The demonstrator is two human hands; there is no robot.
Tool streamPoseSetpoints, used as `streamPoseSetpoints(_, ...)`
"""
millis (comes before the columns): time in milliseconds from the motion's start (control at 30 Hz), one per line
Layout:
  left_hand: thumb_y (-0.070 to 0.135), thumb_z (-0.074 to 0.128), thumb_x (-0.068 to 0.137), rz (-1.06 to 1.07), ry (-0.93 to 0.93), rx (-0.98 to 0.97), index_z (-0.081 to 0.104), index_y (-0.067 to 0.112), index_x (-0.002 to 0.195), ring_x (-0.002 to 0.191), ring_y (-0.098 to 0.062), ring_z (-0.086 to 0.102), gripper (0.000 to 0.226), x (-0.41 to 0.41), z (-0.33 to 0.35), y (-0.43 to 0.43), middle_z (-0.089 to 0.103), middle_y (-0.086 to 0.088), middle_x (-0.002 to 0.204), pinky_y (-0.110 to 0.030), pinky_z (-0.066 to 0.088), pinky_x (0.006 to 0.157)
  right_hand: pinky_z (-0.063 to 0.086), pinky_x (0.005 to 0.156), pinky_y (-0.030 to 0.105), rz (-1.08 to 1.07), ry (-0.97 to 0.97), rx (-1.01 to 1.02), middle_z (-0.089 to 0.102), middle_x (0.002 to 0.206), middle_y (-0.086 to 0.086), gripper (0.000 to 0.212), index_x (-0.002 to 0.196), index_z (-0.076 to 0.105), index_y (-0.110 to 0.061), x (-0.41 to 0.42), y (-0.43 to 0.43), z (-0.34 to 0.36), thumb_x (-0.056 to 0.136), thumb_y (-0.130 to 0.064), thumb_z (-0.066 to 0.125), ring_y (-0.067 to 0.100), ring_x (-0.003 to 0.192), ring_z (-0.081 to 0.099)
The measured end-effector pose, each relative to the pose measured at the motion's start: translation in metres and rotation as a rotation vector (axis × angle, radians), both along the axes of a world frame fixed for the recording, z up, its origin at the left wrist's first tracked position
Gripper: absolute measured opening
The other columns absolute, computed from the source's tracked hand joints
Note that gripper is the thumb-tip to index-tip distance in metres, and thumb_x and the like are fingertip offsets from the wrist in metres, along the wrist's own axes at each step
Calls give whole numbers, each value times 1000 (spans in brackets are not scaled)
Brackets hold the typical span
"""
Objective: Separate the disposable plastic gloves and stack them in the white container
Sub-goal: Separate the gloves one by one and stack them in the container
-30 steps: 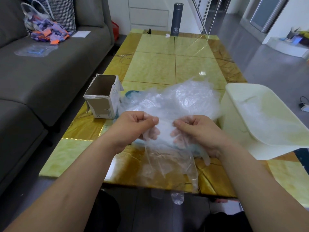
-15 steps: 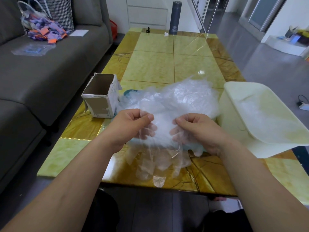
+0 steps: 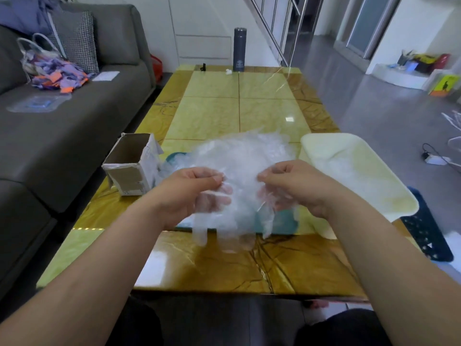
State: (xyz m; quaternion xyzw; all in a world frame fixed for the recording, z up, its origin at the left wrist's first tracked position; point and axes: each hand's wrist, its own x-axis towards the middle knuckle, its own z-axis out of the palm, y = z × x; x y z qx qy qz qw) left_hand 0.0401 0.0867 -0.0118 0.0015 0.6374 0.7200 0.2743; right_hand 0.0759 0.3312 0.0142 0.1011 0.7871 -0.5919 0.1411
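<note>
A heap of clear disposable plastic gloves (image 3: 245, 156) lies in the middle of the table on something teal. My left hand (image 3: 192, 193) and my right hand (image 3: 296, 188) each pinch the cuff of a clear glove (image 3: 237, 221) lifted in front of the heap, its fingers hanging down toward the near table edge. The white container (image 3: 359, 171) stands to the right of the heap, tilted, with some clear plastic inside.
An open cardboard box (image 3: 129, 166) stands left of the heap. A dark flask (image 3: 239, 49) stands at the table's far end. A grey sofa (image 3: 62, 108) runs along the left. A dark blue basket (image 3: 429, 236) sits on the floor at right.
Both hands have lifted the glove higher off the table and drawn slightly apart. Its hanging fingers now dangle above the near edge instead of trailing over it.
</note>
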Motion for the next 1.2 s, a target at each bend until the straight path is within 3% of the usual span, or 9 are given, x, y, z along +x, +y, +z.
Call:
streamPoseSetpoints(167, 9, 65, 100, -70, -31, 38, 63, 5, 116, 96, -39, 76, 17, -11, 26, 61, 75, -26, 113, -51, 63, 87, 53, 63, 39, -143, 91, 79, 70, 70, 12, 21, 109, 68, 1, -6, 35, 30, 102, -18, 60, 36, 66, 74)
streamPoseSetpoints(333, -11, 58, 97, -150, -45, 103, 60, 0, 123, 76, -33, 74, 28, -12, 52, 139, 71, -29, 105, -40, 63, 71, 51, 47, 30, -261, 133, 240, 57, 61, 17, 17, 86, 60, -6, -13, 88, 59, 101, -12, 56, 26, 45, 58)
streamPoseSetpoints(500, -3, 47, 105, -186, -111, 97, 52, -5, 118, 58, -25, 62, 14, -12, 71, 211, 71, -28, 86, -30, 58, 56, 39, 35, 19, -393, 149, 426, 57, 60, 24, 22, 77, 60, -1, -11, 145, 66, 98, -6, 55, 20, 29, 50)
streamPoseSetpoints(600, 8, 56, 105, -229, -83, -37, 56, -6, 121, 65, -30, 68, 22, -8, 65, 230, 69, -27, 96, -34, 62, 57, 52, 45, 32, -423, 53, 479, 65, 74, 34, 17, 90, 65, 7, -9, 171, 49, 98, -5, 55, 29, 45, 60)
streamPoseSetpoints(767, 24, 60, 104, -237, 133, -392, 59, -4, 115, 73, -32, 79, 29, -8, 61, 209, 77, -24, 86, -38, 66, 65, 58, 63, 48, -428, -75, 483, 63, 83, 25, 3, 94, 62, -1, -16, 182, 27, 95, 1, 59, 36, 62, 64)
streamPoseSetpoints(867, 28, 59, 105, -285, 200, -467, 64, -2, 112, 58, -23, 71, 30, -4, 61, 200, 78, -16, 78, -29, 60, 55, 60, 61, 45, -375, -6, 655, 70, 75, 26, 12, 86, 65, -2, -21, 171, 28, 93, -9, 59, 33, 53, 65)
streamPoseSetpoints(933, 30, 67, 101, -308, 282, -526, 69, 1, 106, 51, -18, 64, 29, -3, 56, 204, 75, -11, 72, -27, 54, 51, 63, 79, 48, -310, 24, 793, 74, 89, 24, 19, 101, 70, 1, -23, 165, 33, 92, -15, 65, 37, 74, 73)
streamPoseSetpoints(1033, 35, 79, 90, -323, 363, -591, 68, 9, 93, 44, -14, 55, 28, 1, 46, 213, 67, -3, 60, -24, 44, 47, 55, 92, 42, -230, 90, 1065, 65, 129, 9, 46, 132, 61, -13, -18, 155, 42, 92, -32, 70, 33, 116, 63)
streamPoseSetpoints(1200, 36, 81, 86, -224, 409, -595, 63, 16, 85, 48, -18, 51, 27, 2, 37, 214, 59, -4, 63, -27, 41, 49, 44, 106, 37, 123, 57, 1120, 52, 151, -2, 58, 147, 56, -26, -7, 126, 39, 95, -48, 68, 25, 136, 52)
